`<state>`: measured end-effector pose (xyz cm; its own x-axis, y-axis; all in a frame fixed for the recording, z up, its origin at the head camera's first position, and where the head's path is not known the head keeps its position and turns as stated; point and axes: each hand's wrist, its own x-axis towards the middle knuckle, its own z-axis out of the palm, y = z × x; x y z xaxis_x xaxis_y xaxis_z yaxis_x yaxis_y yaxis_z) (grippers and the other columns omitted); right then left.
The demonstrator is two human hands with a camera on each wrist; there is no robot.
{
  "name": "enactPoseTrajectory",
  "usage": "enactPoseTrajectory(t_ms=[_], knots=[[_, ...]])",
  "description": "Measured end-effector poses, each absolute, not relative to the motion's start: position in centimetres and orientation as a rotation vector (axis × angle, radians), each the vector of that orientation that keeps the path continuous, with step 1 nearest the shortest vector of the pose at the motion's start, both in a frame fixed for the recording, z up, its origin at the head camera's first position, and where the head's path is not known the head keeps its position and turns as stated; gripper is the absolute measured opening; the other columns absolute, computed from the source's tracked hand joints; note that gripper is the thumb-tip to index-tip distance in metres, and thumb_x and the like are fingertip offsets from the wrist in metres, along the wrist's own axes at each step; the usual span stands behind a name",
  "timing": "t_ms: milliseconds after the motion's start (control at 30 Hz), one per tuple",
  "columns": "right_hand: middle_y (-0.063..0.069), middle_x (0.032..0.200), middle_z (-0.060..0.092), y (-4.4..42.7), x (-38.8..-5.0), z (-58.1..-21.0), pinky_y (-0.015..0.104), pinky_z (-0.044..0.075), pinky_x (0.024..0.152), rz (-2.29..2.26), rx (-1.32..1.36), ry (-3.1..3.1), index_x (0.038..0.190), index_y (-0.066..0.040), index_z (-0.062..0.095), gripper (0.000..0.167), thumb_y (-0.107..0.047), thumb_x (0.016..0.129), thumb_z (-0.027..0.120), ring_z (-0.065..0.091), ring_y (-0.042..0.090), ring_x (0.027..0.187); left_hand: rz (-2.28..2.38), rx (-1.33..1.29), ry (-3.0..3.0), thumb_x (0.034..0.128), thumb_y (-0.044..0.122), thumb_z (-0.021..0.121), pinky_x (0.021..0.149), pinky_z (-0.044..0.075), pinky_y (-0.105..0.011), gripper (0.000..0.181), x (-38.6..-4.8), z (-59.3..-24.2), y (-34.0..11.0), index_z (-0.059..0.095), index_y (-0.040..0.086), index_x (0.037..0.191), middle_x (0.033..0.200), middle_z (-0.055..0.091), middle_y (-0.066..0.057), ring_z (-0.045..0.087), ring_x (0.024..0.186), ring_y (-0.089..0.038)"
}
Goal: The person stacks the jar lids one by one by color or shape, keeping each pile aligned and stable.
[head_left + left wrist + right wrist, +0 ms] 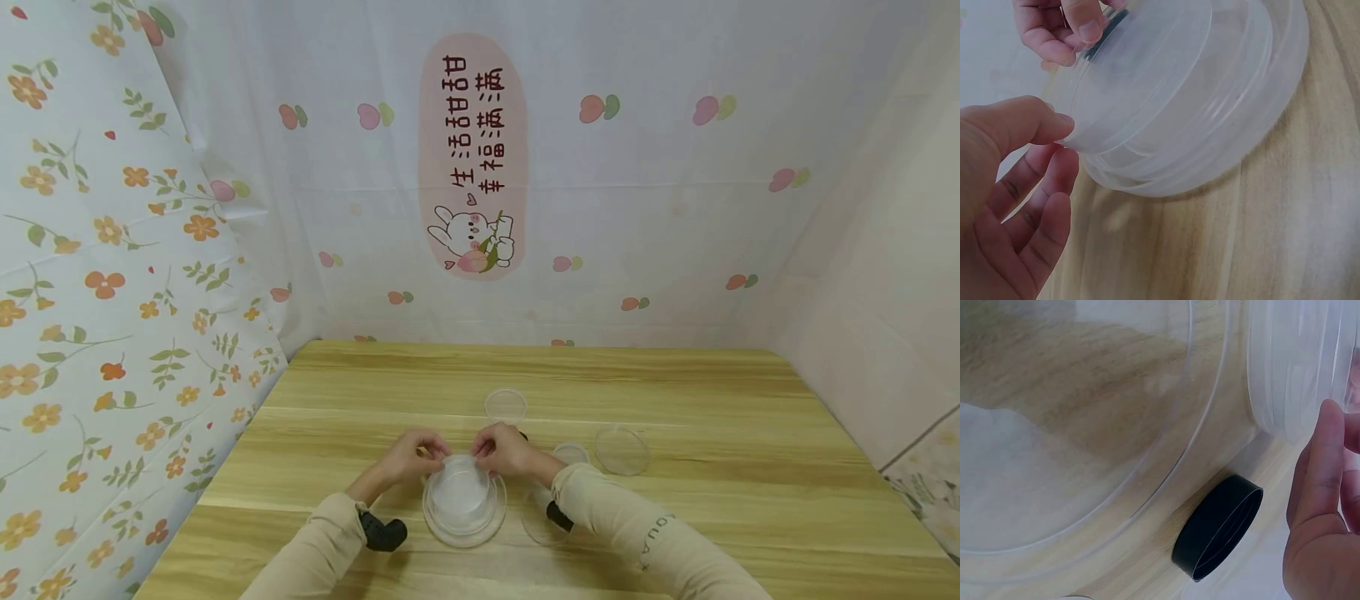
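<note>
My left hand (414, 457) pinches the edge of a clear round plastic lid (1147, 69) between thumb and fingers. On the opposite side of that edge, my right hand (510, 450) pinches the same lid. The lid is tilted over a stack of clear round plastic pieces (463, 540), wider towards the bottom. In the left wrist view my left thumb (1054, 125) lies on top of the rim, and the stack (1285, 94) spreads out beyond it. The right wrist view has the stack's side (1291, 375) beside my right fingers (1322, 469).
Beyond the hands lies a clear round lid (506, 406). Two more clear round pieces, one small (572, 452) and one large (622, 450), lie to the right. A black round cap (1217, 528) stands near a large clear piece (1207, 419) on the wooden table (360, 392).
</note>
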<state>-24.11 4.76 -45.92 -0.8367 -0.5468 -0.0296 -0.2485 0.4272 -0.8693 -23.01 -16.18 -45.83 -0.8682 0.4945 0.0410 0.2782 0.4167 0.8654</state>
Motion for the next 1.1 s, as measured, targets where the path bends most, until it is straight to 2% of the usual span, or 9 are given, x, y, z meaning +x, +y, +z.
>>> enactPoseTrajectory(t_ms=[367,800,1100], knots=[[0.003,0.065,0.056,4.89,-23.82,-46.16,0.024,0.048,0.045,-1.314,-0.748,2.423,0.081,0.007,0.063,0.005,0.009,0.076,0.061,0.054,0.016,0.052,1.431,0.662,2.402,0.0733,-0.007,0.062,0.054,0.042,-0.023,0.016,-22.72,-46.41,-16.3,0.061,-0.01,0.089,0.075,0.056,-0.009,0.049,0.069,-0.014],[0.002,0.064,0.056,4.78,-23.83,-46.65,0.02,0.045,0.044,-1.276,-0.795,2.468,0.077,0.006,0.062,0.006,0.009,0.074,0.061,0.05,0.007,0.049,1.407,0.663,2.424,0.074,-0.006,0.062,0.057,0.043,-0.022,0.018,-22.58,-46.77,-16.31,0.062,-0.009,0.092,0.077,0.058,-0.009,0.051,0.069,-0.012],[0.002,0.064,0.057,4.79,-23.84,-46.7,0.02,0.045,0.044,-1.254,-0.796,2.482,0.078,0.005,0.063,0.005,0.008,0.074,0.061,0.05,0.007,0.05,1.442,0.704,2.414,0.0745,-0.01,0.06,0.057,0.043,-0.021,0.018,-22.05,-46.09,-16.08,0.059,-0.015,0.091,0.077,0.057,-0.019,0.051,0.069,-0.015]])
